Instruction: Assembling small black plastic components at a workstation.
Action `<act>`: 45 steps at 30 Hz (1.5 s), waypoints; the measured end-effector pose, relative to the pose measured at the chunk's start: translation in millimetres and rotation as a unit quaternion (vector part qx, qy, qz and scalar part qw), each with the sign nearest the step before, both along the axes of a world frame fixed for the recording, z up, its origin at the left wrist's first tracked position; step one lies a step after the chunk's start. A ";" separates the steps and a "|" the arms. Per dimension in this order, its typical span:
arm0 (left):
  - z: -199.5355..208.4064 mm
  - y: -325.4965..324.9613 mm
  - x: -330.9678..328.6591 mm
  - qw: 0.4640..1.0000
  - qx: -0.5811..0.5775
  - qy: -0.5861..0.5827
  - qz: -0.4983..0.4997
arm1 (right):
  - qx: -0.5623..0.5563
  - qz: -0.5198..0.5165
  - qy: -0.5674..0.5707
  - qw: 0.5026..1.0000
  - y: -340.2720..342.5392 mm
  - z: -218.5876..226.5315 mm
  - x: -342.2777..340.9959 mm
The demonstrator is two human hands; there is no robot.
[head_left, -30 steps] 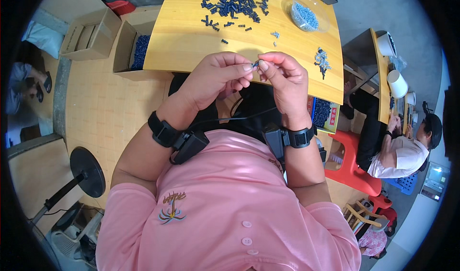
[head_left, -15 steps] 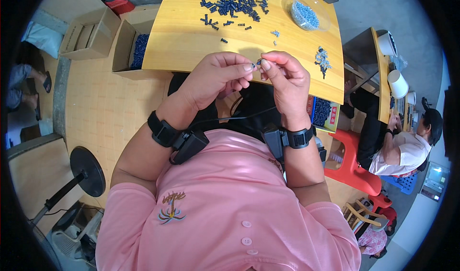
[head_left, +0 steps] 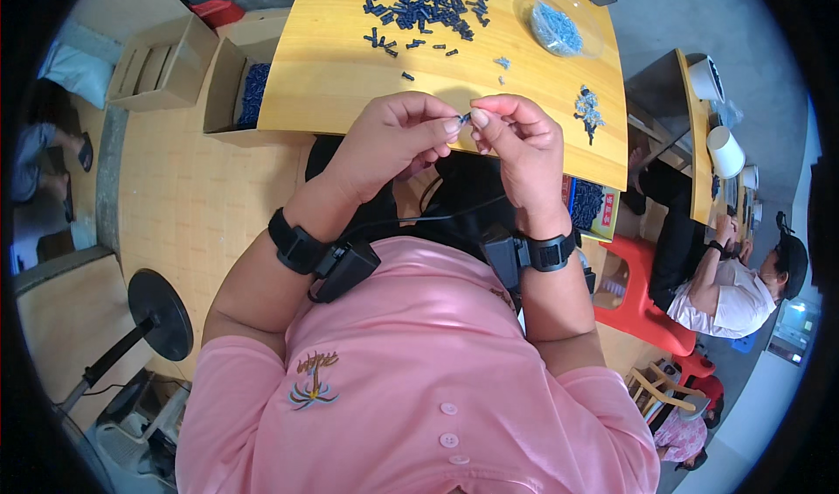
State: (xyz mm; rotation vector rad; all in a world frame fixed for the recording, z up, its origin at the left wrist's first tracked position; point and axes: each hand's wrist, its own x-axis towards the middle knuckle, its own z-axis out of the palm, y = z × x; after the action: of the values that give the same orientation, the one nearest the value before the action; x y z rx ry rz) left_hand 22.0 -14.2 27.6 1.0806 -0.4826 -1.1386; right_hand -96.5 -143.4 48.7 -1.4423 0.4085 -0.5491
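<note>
Close together at the table's near edge, both my hands pinch at one small dark part (head_left: 464, 119). My left hand (head_left: 391, 141) is closed, thumb and forefinger on the part's left end. On the other end, the thumb and forefinger of my right hand (head_left: 527, 144) are pressed together. Most of the part is hidden by the fingertips. Beyond my hands, a pile of small black cylindrical parts (head_left: 428, 9) is spread over the table. A small heap of clear and dark pieces (head_left: 587, 109) lies to the right of my right hand.
On the yellow table (head_left: 341, 74) stands a clear bowl (head_left: 559, 29) of small pale-blue pieces. Boxes of dark parts, one a cardboard box (head_left: 229, 87), flank the table. A red stool (head_left: 638, 293) is at right; a co-worker (head_left: 730, 288) sits beyond it.
My hands have shifted slightly left, and the dark part shows a little more between the fingertips. The co-worker at right has leaned and moved their hands a little.
</note>
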 end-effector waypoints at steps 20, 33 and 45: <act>8.0 2.6 -1.9 0.985 0.003 -0.170 0.035 | -0.101 -0.054 0.086 0.990 8.8 22.7 -0.6; 11.7 1.2 -7.5 0.963 0.012 -0.258 0.078 | -0.095 -0.042 0.094 0.990 10.1 30.3 2.0; 18.7 0.4 -8.2 0.954 0.041 -0.283 0.089 | -0.080 -0.003 0.079 0.994 2.1 22.0 3.8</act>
State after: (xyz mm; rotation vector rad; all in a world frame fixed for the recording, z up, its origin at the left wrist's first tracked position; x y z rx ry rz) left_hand 13.8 -13.8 46.3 1.4973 -0.7703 -0.6822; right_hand -92.7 -141.3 70.7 -1.6456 0.5042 -0.4828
